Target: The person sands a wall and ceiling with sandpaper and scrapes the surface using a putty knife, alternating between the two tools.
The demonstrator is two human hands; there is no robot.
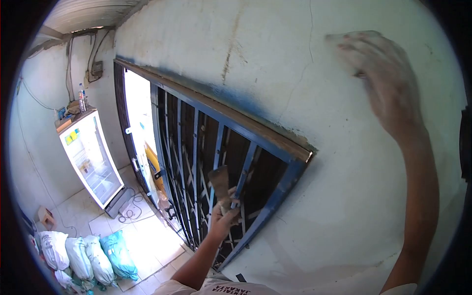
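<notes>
My left hand (225,219) is closed round the handle of a putty knife (219,181), its broad blade pointing up. It is in front of the blue metal folding gate (196,132), near the bars. High on the right, my right hand (376,69) is against or close to the pale painted wall (295,64). Motion blurs its fingers, which look bent round something thin and flat whose kind I cannot make out. Below it, the wall bears a fine crack, brown stains and blue paint smears along the wooden door frame (216,98).
A glass-door display fridge (91,157) stands at the left, with bottles (82,98) on top. Several filled sacks (118,253) lie on the tiled floor (152,241). A cable (130,211) is coiled by the fridge. Bright light comes through the doorway (137,103).
</notes>
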